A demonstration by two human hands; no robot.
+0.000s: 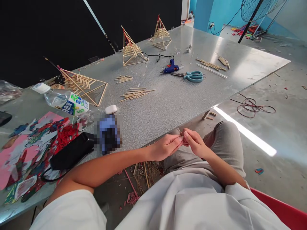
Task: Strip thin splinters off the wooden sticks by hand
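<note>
Over my lap, just off the table's near edge, my left hand (166, 147) and my right hand (193, 140) meet with fingertips pinched together. Whatever they pinch is too small to make out. On the table (163, 111) beyond them lie a bundle of thin wooden sticks (136, 94) and a smaller bundle of short sticks (123, 79). Farther off are blue-handled scissors (193, 76) and a blue glue gun (171, 66). Three pyramid-shaped stick frames stand at the back: one at left (82, 83), one in the middle (131, 49), one farthest (161, 35).
At left lie a plastic bottle (66, 99), a white earphone case (110, 109), a black pouch-like item (72, 151) and colourful scraps (28, 150). More sticks (211, 64) rest at the far right. A cord (251, 107) lies coiled on the floor; a fan (260, 11) stands behind.
</note>
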